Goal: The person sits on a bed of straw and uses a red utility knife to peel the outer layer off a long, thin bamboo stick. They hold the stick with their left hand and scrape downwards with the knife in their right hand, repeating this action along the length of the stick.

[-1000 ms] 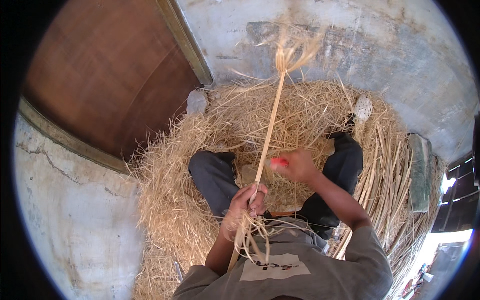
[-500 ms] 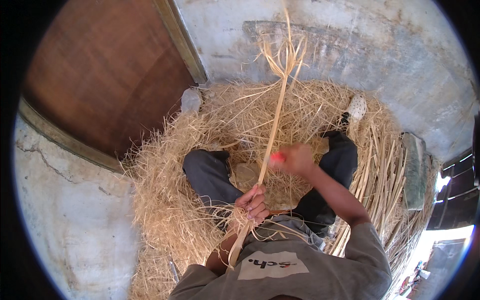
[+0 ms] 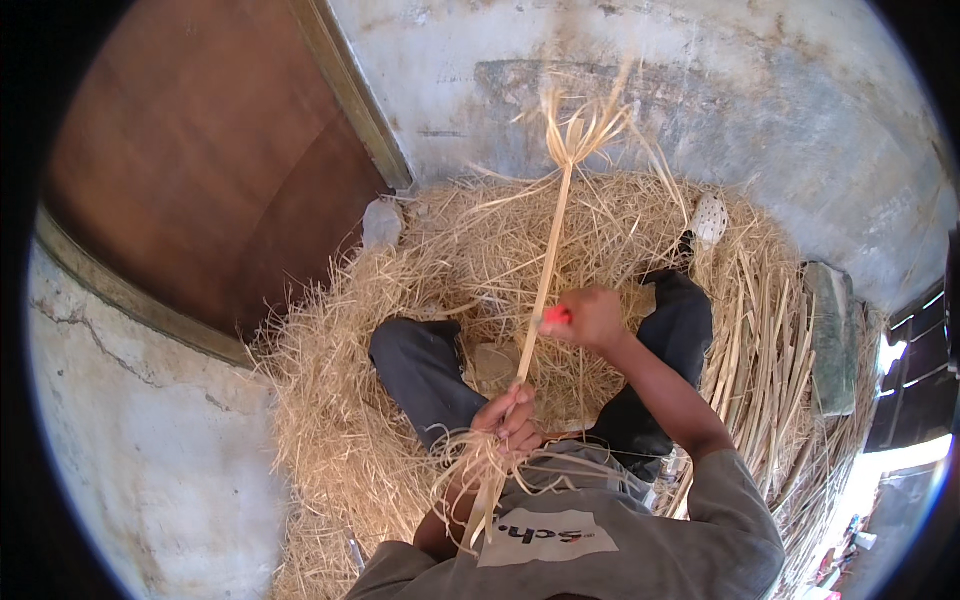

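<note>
A long pale bamboo strip [image 3: 552,250] slants up and away from my lap, with a tuft of thin curled shavings [image 3: 572,140] fanning out near its far end. My left hand [image 3: 508,416] is closed around the strip's near part, close to my waist. Loose curls of fibre [image 3: 468,470] hang about that wrist. My right hand [image 3: 590,322] is closed on a small red tool [image 3: 556,315], held against or just beside the strip above my left hand. The tool's working edge is too small to make out.
Straw-like shavings [image 3: 340,450] heap around my bent legs [image 3: 425,375]. Long split strips [image 3: 750,370] lie at the right, beside a greenish stone block [image 3: 832,340]. A brown door panel [image 3: 210,150] stands at the far left, and a stained wall [image 3: 720,90] rises ahead.
The tufted far end has swung slightly right and lower, its loose fibres spreading. My left hand has shifted a little toward me; my right hand stays close to the strip with the red tool.
</note>
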A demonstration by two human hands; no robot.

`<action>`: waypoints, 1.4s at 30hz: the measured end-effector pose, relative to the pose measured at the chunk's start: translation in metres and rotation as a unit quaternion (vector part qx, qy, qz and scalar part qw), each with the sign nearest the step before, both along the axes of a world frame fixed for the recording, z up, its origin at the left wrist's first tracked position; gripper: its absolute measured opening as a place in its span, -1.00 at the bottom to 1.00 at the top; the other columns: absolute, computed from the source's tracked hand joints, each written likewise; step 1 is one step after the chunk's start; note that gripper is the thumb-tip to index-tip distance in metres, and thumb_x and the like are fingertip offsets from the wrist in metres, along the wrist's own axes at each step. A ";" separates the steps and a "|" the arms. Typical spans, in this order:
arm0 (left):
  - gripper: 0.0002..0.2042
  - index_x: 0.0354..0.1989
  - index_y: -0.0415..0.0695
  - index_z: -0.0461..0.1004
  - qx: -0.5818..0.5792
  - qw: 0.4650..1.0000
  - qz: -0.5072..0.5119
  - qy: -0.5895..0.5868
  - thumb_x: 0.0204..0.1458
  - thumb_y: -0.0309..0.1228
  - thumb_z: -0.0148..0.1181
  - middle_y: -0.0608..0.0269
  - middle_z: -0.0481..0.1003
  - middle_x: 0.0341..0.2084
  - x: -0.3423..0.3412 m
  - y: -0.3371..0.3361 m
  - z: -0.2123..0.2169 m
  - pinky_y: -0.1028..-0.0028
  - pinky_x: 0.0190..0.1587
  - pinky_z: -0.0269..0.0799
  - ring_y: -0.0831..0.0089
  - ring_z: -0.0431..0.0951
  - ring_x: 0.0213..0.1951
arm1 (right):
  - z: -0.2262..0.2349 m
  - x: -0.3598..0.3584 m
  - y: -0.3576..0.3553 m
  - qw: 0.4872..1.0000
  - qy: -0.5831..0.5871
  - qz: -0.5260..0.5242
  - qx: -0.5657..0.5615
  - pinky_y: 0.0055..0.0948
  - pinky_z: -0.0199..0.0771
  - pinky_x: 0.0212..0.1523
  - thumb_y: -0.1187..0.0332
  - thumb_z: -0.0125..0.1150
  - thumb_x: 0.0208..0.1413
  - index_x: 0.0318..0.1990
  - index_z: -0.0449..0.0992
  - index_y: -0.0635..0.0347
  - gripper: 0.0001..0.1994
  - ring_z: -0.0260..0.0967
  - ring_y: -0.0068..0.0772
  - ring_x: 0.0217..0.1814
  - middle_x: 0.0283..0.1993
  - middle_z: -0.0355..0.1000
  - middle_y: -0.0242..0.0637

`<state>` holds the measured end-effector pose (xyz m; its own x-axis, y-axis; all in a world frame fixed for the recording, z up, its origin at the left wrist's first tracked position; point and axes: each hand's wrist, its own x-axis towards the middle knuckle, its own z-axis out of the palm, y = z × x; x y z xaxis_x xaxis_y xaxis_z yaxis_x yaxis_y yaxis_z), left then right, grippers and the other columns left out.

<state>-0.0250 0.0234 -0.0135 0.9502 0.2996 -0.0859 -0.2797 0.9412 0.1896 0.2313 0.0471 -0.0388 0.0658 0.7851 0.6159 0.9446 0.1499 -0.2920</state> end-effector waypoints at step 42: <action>-0.71 -0.28 -0.15 0.25 -0.178 0.975 0.013 -0.129 0.35 -0.26 -0.36 0.39 0.18 -0.69 0.066 0.041 -0.044 0.54 -0.63 0.18 0.59 0.21 -0.76 | -0.053 0.023 0.012 0.980 0.128 0.049 -0.147 -0.14 0.40 -0.50 -0.19 0.23 -0.10 -0.54 0.52 0.16 -0.49 0.43 -0.05 -0.58 -0.65 0.40 -0.10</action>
<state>0.0415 0.0642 -0.0571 0.9461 0.3197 0.0523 -0.3005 0.9263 -0.2274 0.2542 0.0590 -0.0919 0.1038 0.9362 0.3358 0.8195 0.1108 -0.5623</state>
